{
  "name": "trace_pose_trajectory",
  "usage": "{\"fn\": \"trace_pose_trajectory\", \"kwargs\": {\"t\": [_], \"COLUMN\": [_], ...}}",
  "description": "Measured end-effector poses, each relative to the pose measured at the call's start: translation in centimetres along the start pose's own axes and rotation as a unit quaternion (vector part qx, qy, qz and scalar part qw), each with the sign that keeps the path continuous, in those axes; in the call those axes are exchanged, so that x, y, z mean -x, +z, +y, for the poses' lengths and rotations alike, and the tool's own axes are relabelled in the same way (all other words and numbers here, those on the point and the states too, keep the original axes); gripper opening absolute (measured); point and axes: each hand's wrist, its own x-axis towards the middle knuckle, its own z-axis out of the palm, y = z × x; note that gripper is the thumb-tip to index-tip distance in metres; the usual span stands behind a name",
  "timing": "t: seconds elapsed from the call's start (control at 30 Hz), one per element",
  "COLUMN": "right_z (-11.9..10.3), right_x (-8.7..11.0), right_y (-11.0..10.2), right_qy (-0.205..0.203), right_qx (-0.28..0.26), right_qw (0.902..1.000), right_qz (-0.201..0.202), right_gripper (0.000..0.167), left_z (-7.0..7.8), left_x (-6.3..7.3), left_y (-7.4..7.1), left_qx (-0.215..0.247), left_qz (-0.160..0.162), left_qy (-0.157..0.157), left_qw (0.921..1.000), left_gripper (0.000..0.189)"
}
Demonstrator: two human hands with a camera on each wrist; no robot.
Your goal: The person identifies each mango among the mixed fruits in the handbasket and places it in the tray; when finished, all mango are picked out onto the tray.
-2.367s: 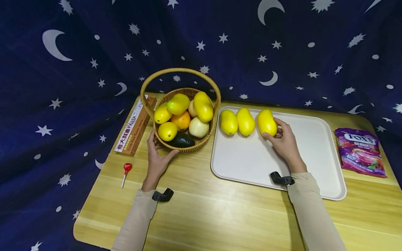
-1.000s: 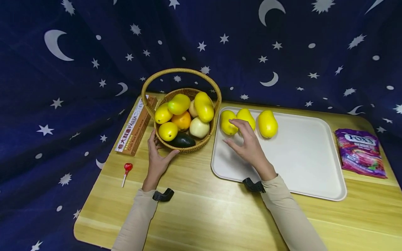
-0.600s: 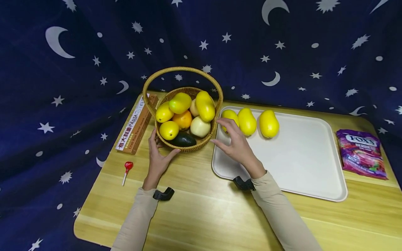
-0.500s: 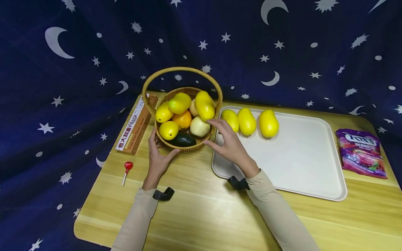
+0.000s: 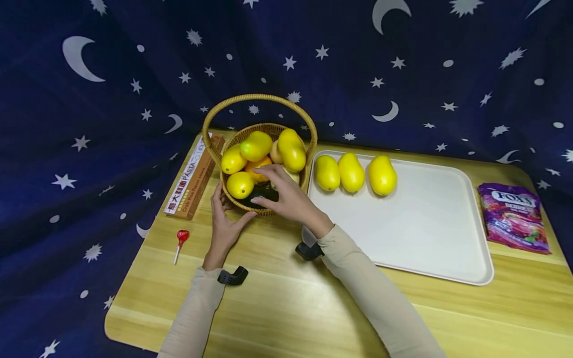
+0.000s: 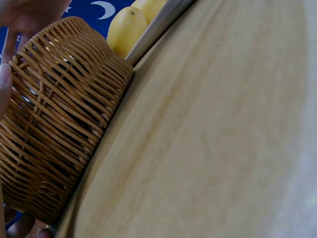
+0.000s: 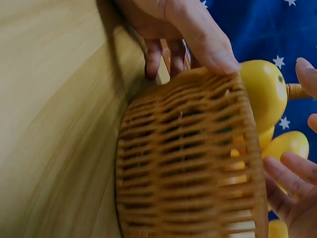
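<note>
My left hand (image 5: pixel 224 229) holds the wicker basket (image 6: pixel 64 114) at its left front side, thumb along the rim. Inside the basket lie several yellow mangoes (image 5: pixel 256 146), an orange (image 5: pixel 261 163), a dark green avocado (image 5: pixel 248 200) and a pale round fruit, mostly hidden. My right hand (image 5: pixel 288 196) hovers over the basket's front right, thumb and fingers spread apart with nothing between them. Its fingertips overlap the orange and the avocado in the head view. On the white tray (image 5: pixel 416 228) sit three yellow mangoes (image 5: pixel 351 173) in a row along the back left.
A pasta box (image 5: pixel 190 181) lies left of the basket, partly behind it. Nearer the front is a red lollipop (image 5: pixel 181 241). A purple candy bag (image 5: pixel 515 217) lies right of the tray. The basket's tall handle (image 5: pixel 259 96) arches over the fruit.
My right hand has let go of the rightmost mango on the tray and moved left, over the basket. The left hand has stayed at the basket.
</note>
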Motion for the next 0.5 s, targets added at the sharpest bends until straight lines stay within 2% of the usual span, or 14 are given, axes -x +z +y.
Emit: {"fn": "trace_pose_trajectory", "kwargs": {"t": [0.23, 0.5], "right_z": [-0.4, -0.1], "right_x": [-2.2, -2.8], "right_y": [1.5, 2.5], "right_qy": [0.008, -0.013], "right_qx": [-0.011, -0.013], "right_qw": [0.9995, 0.9991], "right_qz": [-0.028, -0.038], "right_gripper": [0.065, 0.057], "left_z": [0.0, -0.1], "left_x": [0.0, 0.0], "left_y": [0.0, 0.1], "left_qx": [-0.005, -0.010], "left_qz": [-0.002, 0.000], "left_qy": [0.002, 0.005], "left_qw": [1.0000, 0.9999], "left_gripper": [0.106, 0.108]}}
